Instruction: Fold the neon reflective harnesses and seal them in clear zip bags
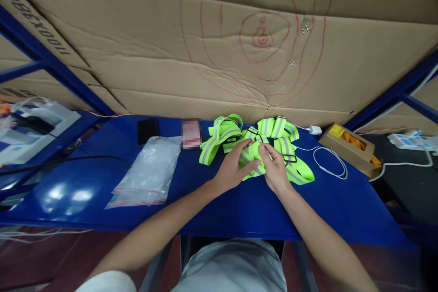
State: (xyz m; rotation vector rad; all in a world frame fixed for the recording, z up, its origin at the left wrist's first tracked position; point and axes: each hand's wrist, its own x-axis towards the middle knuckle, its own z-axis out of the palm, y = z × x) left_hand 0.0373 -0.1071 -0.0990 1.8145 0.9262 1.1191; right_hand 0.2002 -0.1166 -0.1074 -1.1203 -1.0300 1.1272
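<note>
A heap of neon-green straps with grey reflective stripes (226,134) lies on the blue table (239,205), a little right of the middle. My left hand (232,169) rests on the heap's near side, fingers and thumb pinching a fold of strap. My right hand (275,169) is beside it, fingers curled onto the same fold. More straps with black buckles (290,159) spread out to the right of my hands.
A stack of clear zip bags (147,173) lies left of the straps. A black phone (148,130) sits at the back. A white cable (330,162) and charger (314,130) lie right, beside an open cardboard box (354,148). Cardboard sheets (219,54) wall the back.
</note>
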